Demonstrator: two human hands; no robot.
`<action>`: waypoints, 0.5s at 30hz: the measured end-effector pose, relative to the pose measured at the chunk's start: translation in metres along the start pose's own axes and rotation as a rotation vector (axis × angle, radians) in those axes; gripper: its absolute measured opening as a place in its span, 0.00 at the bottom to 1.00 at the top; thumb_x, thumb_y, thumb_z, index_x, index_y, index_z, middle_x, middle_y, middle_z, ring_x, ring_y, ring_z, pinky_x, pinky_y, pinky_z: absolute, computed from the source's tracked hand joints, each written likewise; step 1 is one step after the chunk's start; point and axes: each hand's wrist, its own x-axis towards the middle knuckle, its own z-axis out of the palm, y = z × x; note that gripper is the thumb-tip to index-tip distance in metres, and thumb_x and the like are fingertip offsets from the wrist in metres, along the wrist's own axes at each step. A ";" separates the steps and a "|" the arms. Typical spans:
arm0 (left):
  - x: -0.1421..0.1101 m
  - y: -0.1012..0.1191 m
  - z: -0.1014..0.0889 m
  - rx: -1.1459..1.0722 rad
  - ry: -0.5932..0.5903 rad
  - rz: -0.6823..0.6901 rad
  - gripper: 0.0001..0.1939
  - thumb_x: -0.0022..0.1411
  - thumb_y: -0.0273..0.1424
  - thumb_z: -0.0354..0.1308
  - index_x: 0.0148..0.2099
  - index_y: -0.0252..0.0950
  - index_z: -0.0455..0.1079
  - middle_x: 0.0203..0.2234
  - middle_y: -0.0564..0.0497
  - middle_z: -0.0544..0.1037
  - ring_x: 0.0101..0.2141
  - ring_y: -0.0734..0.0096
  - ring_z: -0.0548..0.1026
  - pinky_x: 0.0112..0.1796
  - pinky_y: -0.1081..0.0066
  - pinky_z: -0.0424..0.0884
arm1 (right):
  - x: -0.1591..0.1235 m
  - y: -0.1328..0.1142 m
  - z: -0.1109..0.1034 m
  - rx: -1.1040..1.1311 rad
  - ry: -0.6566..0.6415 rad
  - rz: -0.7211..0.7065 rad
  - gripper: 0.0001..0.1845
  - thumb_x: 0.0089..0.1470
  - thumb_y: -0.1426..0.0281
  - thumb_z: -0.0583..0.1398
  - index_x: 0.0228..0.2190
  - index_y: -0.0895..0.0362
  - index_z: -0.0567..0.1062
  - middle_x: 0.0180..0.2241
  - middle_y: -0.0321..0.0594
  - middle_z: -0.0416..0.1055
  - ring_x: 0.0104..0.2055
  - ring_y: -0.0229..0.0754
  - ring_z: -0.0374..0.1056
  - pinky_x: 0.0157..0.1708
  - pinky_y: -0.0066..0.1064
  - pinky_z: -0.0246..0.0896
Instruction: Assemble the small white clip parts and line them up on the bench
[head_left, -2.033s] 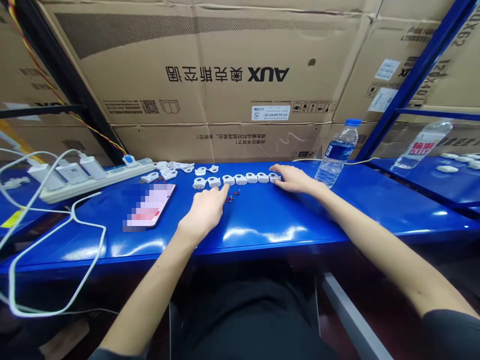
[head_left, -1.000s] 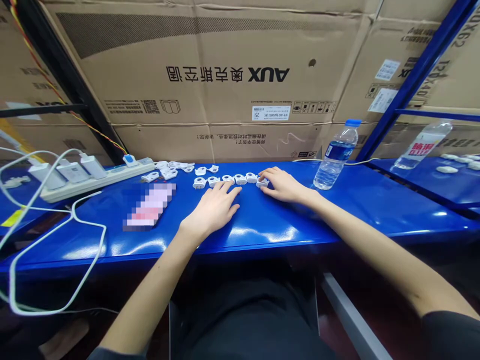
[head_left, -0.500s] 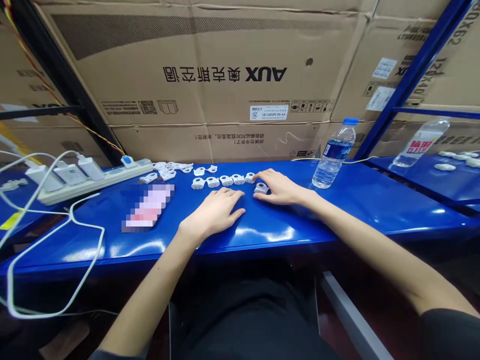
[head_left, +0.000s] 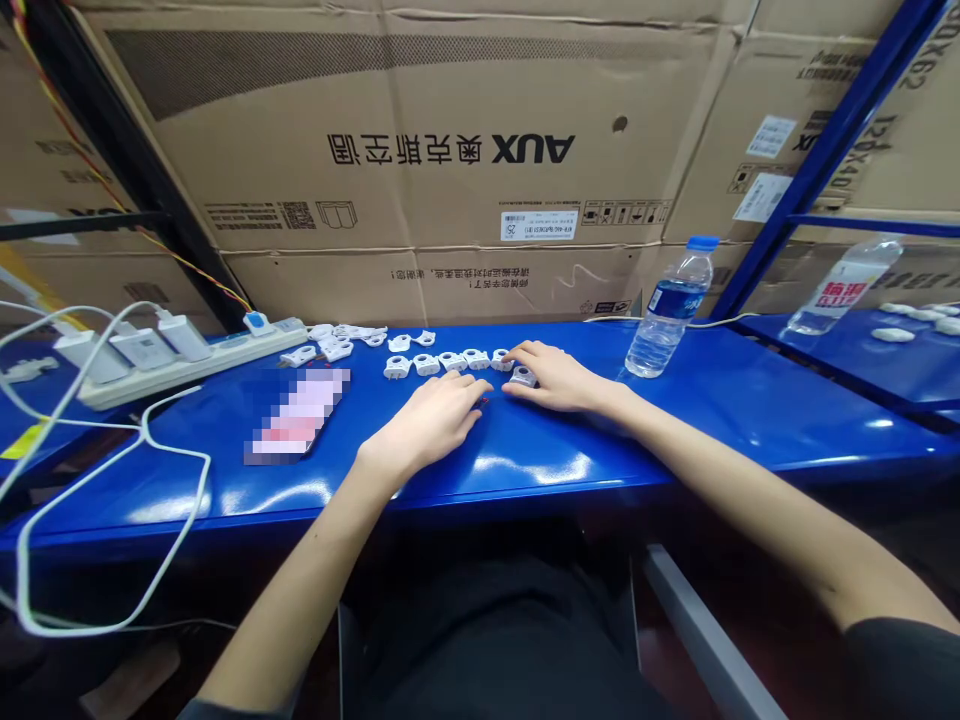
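Note:
A row of small white plastic parts (head_left: pixel 442 362) lies on the blue table (head_left: pixel 525 450). My right hand (head_left: pixel 559 380) rests on the table with its fingers curled around one white part (head_left: pixel 523 376) pulled out of the row's right end. My left hand (head_left: pixel 429 420) lies palm down just in front of the row, fingers loosely bent, its fingertips by a tiny red piece (head_left: pixel 484 401). More loose white parts (head_left: pixel 345 340) sit further back on the left.
A phone (head_left: pixel 296 415) lies to the left of my hands. A power strip (head_left: pixel 180 362) with chargers and white cables (head_left: pixel 112 480) fills the left side. A water bottle (head_left: pixel 669 308) stands to the right. Cardboard boxes (head_left: pixel 420 150) wall the back.
My right hand slid left along the row and drew one white part toward me. My left hand moved slightly right and covered the small red pieces.

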 end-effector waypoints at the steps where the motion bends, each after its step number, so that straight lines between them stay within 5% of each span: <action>1: 0.000 0.000 0.001 0.002 0.012 0.007 0.19 0.75 0.28 0.48 0.62 0.36 0.71 0.54 0.41 0.79 0.56 0.54 0.75 0.57 0.57 0.71 | 0.000 0.000 0.000 0.005 0.000 -0.002 0.29 0.69 0.51 0.57 0.61 0.55 0.71 0.59 0.53 0.72 0.60 0.57 0.69 0.60 0.48 0.65; 9: 0.001 -0.002 0.003 0.033 0.018 0.019 0.19 0.76 0.29 0.47 0.59 0.37 0.76 0.56 0.42 0.78 0.58 0.54 0.72 0.60 0.56 0.69 | -0.003 0.002 -0.012 -0.035 -0.010 0.037 0.37 0.62 0.49 0.64 0.64 0.55 0.68 0.63 0.52 0.71 0.64 0.61 0.65 0.63 0.52 0.62; 15: 0.001 0.002 -0.004 -0.005 0.020 0.067 0.14 0.75 0.33 0.53 0.53 0.38 0.79 0.56 0.44 0.78 0.59 0.54 0.72 0.60 0.57 0.69 | -0.008 0.006 -0.024 -0.092 -0.052 0.088 0.34 0.58 0.44 0.64 0.56 0.54 0.78 0.60 0.51 0.75 0.64 0.63 0.66 0.65 0.53 0.58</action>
